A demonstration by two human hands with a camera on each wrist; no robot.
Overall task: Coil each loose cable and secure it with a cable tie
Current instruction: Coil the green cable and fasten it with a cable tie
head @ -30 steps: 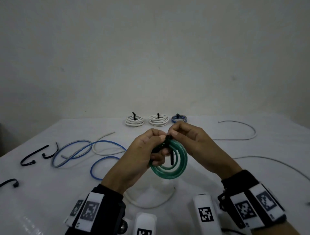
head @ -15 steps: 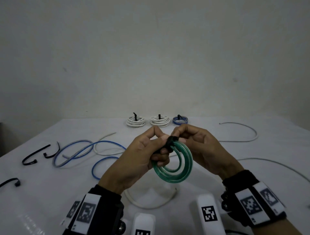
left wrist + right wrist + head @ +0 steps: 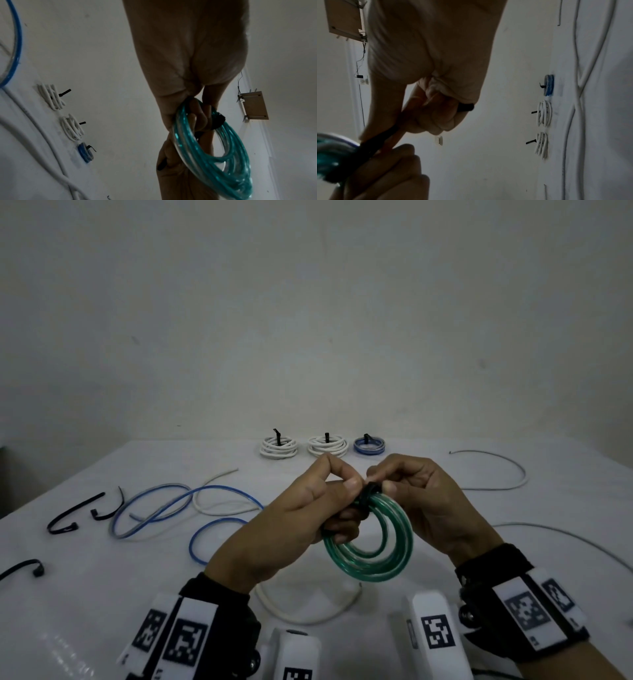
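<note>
Mid-frame above the table [image 3: 102, 594], the left hand [image 3: 291, 522] grips the green coil [image 3: 373, 546] while the right hand [image 3: 421, 501] pinches the black tie [image 3: 368, 494] wrapped over its top. This is the fastening step; next, the tie needs cinching snug.

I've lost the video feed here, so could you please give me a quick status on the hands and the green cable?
Left hand holds green coil above table. Right hand pinches black cable tie wrapped round it. Nothing in the way.
</note>
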